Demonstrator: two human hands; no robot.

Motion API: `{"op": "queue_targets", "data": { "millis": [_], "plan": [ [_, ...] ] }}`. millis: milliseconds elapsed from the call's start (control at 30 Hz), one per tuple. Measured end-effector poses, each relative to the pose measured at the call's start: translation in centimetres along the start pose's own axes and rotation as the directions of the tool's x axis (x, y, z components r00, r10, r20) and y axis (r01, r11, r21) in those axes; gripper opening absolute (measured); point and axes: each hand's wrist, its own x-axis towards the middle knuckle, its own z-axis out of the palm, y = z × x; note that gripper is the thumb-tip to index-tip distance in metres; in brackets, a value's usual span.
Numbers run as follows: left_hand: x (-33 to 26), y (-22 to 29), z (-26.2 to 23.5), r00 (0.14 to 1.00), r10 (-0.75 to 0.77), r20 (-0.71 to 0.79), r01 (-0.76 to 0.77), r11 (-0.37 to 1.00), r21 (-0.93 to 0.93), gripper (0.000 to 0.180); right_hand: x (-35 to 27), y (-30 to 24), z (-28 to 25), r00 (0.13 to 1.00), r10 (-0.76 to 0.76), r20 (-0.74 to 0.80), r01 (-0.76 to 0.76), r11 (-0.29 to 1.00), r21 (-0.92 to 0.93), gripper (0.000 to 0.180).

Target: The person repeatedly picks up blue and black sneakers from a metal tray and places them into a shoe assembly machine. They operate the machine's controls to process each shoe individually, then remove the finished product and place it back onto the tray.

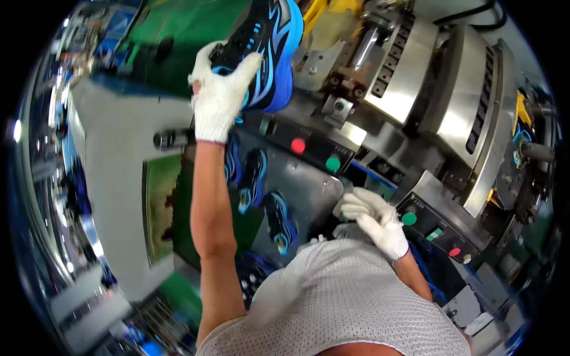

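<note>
Blue-black shoe: held high at upper centre, sole side toward the press, not yet seated in it.
Left hand: white cotton glove, arm stretched up and forward, fingers clamped on the shoe's heel end.
Right hand: gloved, low at the panel edge, fingers curled together on a pale scrap or tab; cannot tell what exactly.
Press: steel housing at upper right, jaws area partly hidden behind the shoe; loaded or vacant, cannot tell.
Red button: on the dark strip below the shoe, untouched.
Green button: just beside the red one, untouched.
Waiting shoes: three of like colour, lying on the belt below the left forearm, well apart from the press.
Progress, as judged: one shoe in hand between belt and press; three on the belt unhandled; no button under a finger.
</note>
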Motion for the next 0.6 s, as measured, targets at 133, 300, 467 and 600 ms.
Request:
{"op": "queue_targets", "data": {
  "millis": [133, 300, 467, 600],
  "plan": [
    [-18.1, -8.6, -4.2, 0.982, -0.13, -0.134, 0.116, 0.988, -0.105, 0.062, 1.1, 3.3, 0.8, 0.994, 0.083, 0.066, -0.081, 0.996, -0.021, 0.061],
    [-34.8, -15.1, 1.0, 0.815, -0.576, -0.061, 0.576, 0.817, -0.025, 0.062, 3.6, 9.6, 1.8, 0.944, 0.309, 0.115, -0.282, 0.937, -0.204, 0.065],
    [-43.4, -22.4, 11.2, 0.89, -0.456, -0.026, 0.456, 0.89, 0.019, 0.074, 9.4, 22.2, 2.4, 0.935, 0.354, -0.013, -0.244, 0.616, -0.748, 0.084],
    [-43.1, -23.1, 7.1, 0.915, -0.349, 0.202, 0.37, 0.926, -0.075, 0.071, 8.6, 26.2, 6.2, 0.985, 0.121, -0.121, -0.171, 0.669, -0.723, 0.093]
  ]
}}
